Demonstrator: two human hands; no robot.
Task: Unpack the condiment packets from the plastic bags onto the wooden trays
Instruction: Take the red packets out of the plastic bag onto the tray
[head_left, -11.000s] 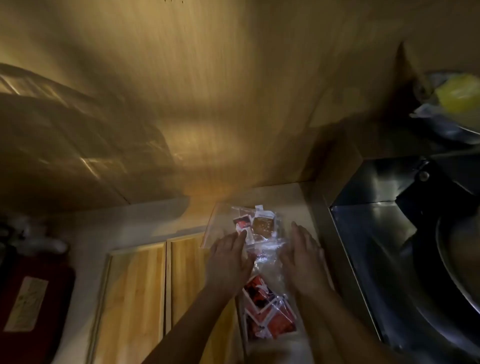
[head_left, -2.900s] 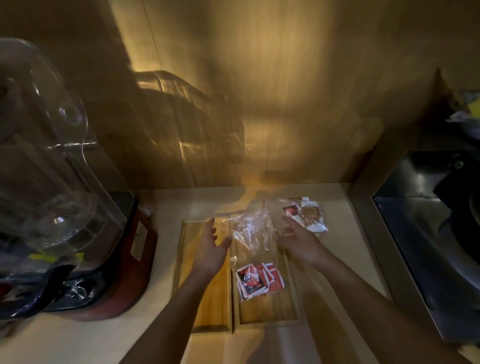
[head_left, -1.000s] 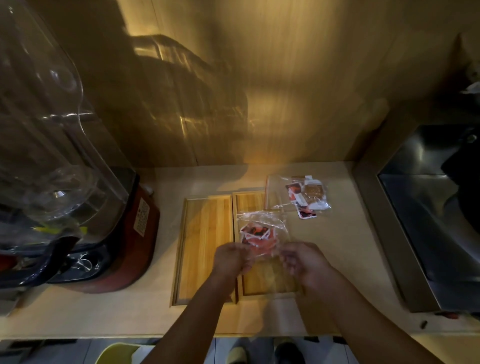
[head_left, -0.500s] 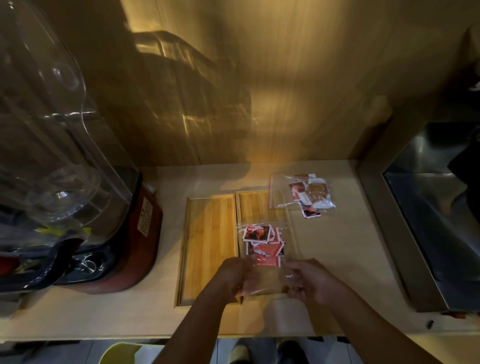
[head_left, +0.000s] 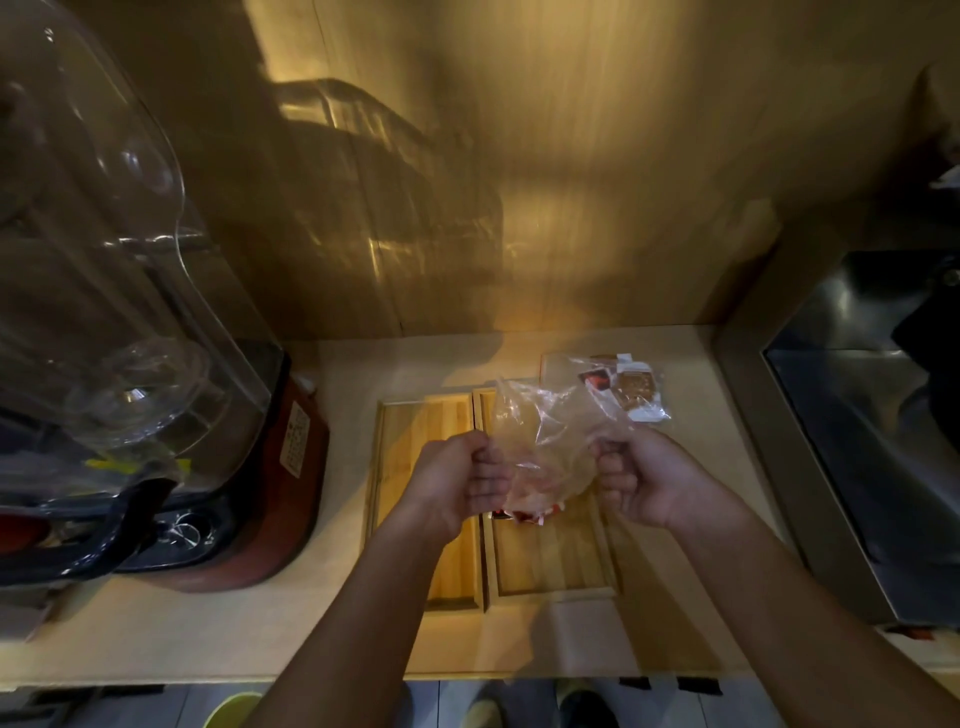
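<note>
Two hands (head_left: 457, 480) (head_left: 641, 480), crumpled clear bag (head_left: 545, 441)

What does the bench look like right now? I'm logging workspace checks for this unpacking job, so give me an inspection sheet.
Surface: pale countertop, dimly lit.
Job's things: two wooden trays, left tray bare where visible; right tray with red packets showing under the held clear bag; second bag with packets lies behind.
Clutter: blender at left.
Grippers: left hand and right hand both grip the clear bag.
Cables: nothing seen.
Surroundings: wooden wall panel; steel sink at right.
</note>
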